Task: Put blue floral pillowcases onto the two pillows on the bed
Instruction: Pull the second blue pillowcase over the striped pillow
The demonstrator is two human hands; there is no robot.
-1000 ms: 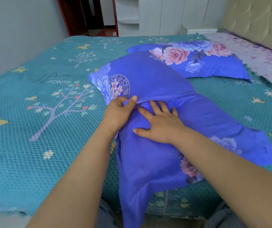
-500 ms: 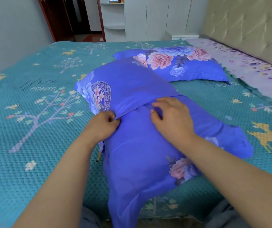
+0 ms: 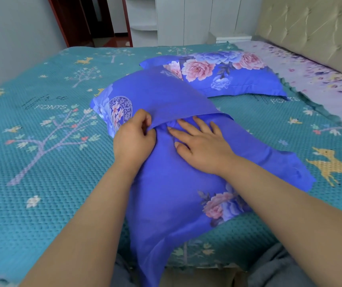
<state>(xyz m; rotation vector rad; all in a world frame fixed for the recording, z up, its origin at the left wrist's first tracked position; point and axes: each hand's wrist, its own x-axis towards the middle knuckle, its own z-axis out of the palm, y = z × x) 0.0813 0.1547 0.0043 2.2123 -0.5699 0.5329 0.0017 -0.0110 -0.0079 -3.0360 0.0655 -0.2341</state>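
A pillow in a blue floral pillowcase lies lengthwise on the teal bed in front of me, its loose near end hanging over the bed's edge. The case's inner flap edge crosses the pillow's middle. My left hand pinches that flap edge between thumb and fingers. My right hand lies flat on the fabric just below the flap, fingers spread, fingertips at the flap opening. A second pillow in the same blue floral pillowcase rests behind, fully covered.
The teal bedspread with trees and deer covers the bed. A lilac floral sheet runs along the padded headboard at right. White wardrobe and a dark red door frame stand beyond the bed.
My right hand has gone from curled fingers at the flap edge to flat and spread on the fabric. My left hand still grips the flap edge. The view has shifted slightly.
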